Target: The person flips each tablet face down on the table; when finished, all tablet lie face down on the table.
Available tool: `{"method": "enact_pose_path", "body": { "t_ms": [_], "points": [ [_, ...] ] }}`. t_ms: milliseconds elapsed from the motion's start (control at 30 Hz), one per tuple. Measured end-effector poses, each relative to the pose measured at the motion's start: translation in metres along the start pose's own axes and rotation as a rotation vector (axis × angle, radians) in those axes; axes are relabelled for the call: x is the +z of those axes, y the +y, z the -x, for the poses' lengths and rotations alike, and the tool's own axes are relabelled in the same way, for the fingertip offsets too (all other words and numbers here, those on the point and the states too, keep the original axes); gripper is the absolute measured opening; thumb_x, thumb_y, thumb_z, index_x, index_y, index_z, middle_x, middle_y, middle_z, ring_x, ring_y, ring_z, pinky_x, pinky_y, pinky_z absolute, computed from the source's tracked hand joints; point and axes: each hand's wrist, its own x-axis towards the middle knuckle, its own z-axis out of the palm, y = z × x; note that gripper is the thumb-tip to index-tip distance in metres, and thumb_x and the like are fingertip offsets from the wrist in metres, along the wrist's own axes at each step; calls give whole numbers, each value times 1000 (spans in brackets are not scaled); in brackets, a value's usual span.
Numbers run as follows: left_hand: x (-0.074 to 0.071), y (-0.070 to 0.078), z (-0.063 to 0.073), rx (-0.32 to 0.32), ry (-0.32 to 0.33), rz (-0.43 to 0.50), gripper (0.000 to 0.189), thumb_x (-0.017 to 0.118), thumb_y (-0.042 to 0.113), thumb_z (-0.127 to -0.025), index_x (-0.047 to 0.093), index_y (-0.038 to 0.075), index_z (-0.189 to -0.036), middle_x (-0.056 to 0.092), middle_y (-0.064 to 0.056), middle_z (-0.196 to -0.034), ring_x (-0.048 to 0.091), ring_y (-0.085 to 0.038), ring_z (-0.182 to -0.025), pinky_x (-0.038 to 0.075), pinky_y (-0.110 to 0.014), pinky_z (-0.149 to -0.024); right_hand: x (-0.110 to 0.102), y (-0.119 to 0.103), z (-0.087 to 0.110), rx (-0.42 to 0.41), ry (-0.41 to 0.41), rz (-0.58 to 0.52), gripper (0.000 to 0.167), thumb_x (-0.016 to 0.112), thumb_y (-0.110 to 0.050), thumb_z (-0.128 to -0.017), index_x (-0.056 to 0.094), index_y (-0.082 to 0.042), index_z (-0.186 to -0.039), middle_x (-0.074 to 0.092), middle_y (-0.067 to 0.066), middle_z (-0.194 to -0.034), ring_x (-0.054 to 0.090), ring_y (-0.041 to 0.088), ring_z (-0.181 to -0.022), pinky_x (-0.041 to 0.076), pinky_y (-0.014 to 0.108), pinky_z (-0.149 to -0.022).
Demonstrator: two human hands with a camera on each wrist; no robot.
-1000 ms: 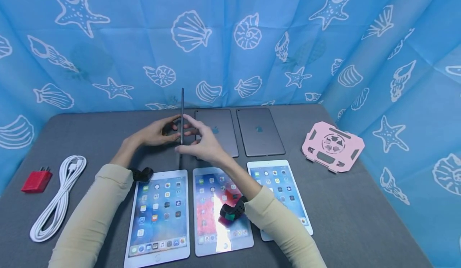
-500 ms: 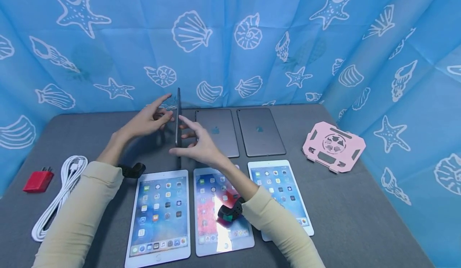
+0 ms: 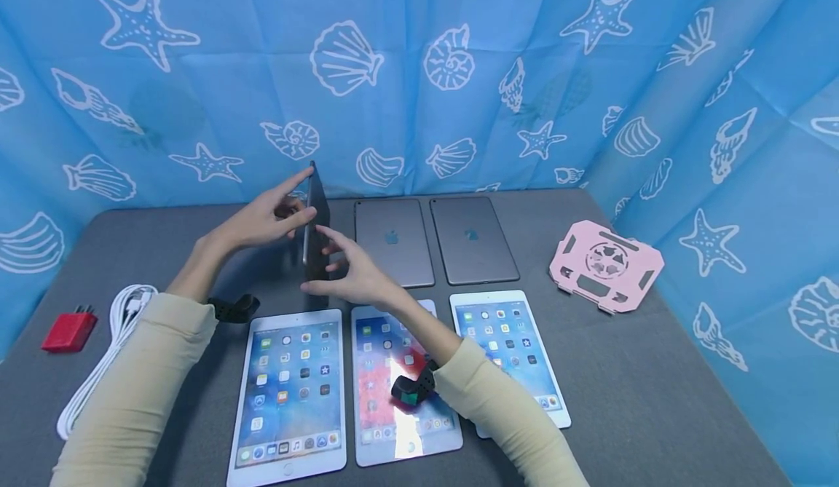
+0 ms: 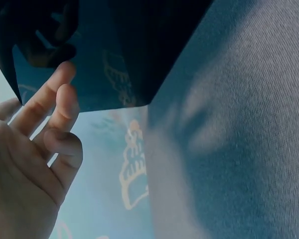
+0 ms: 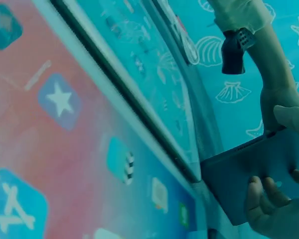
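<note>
In the head view a dark grey tablet [image 3: 321, 197] stands nearly upright on its edge at the table's back, screen side to the left. My right hand [image 3: 359, 272] grips it from the right; its fingers [image 5: 261, 196] lie against the back, and its thumb is at the near edge. My left hand [image 3: 258, 219] is at the screen side, index finger out towards the far top corner. In the left wrist view its fingers [image 4: 65, 99] are loosely bent close to the glossy screen [image 4: 107, 64], which mirrors them; whether they touch is unclear.
Two grey tablets [image 3: 393, 236] [image 3: 473, 243] lie back up to the right. Three white tablets [image 3: 295, 385] [image 3: 406, 443] [image 3: 505, 327] with lit screens lie in front. A red charger [image 3: 69, 331] and coiled white cable [image 3: 108, 363] are left, a pink stand [image 3: 606, 265] right.
The tablet has shifted left and turned so its back shows more. My left hand has let go of it and moved left, then stayed close to its screen. My right hand followed the tablet.
</note>
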Motion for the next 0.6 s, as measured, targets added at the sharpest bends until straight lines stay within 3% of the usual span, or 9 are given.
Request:
{"method": "enact_pose_path", "body": {
  "t_ms": [367,600],
  "points": [
    [-11,-8,14,27,-86,103,98,65,28,-99,-8,28,-165,61,-11,-73,59,-34,-65,45,-33,-64,7,15,-6,122,-63,299,98,80,-40,-88,23,-16,-164,47,16,-147,63,19,-103,51,22,-83],
    [-21,-10,24,-1,-128,191,106,69,16,-95,-10,23,-165,61,-9,-64,60,-29,-57,49,-36,-64,12,16,-8,123,-52,392,96,82,-35,-87,26,-20,-164,51,15,-136,59,17,-99,49,22,-78]
  ]
}}
